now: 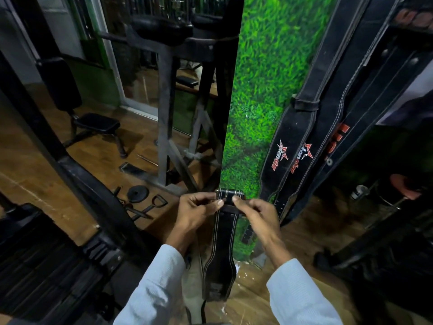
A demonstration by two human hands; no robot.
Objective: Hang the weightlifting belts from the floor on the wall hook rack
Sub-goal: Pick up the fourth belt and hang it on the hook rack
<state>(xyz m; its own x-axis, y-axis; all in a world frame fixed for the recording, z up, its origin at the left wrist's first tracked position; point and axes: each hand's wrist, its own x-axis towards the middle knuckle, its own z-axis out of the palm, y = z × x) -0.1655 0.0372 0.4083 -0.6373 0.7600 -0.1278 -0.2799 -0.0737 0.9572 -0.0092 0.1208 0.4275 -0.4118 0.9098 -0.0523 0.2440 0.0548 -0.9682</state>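
A black leather weightlifting belt (222, 249) with white stitching hangs down in front of me, its metal buckle (229, 194) at the top. My left hand (196, 212) pinches the strap just left of the buckle. My right hand (255, 216) grips the strap on the right side, thumb pressing near the buckle. To the right, two black belts with red star logos (281, 146) (307, 153) and a third black belt with red letters (337, 137) hang against the green grass-print wall (257, 90). The hook rack itself is out of view above.
A black machine frame (77, 170) slants across the left. A grey steel rack (166, 113) stands behind it, beside a padded bench (98, 124). A weight plate (138, 193) and cable handles (152, 205) lie on the wooden floor. Dark equipment fills the right side.
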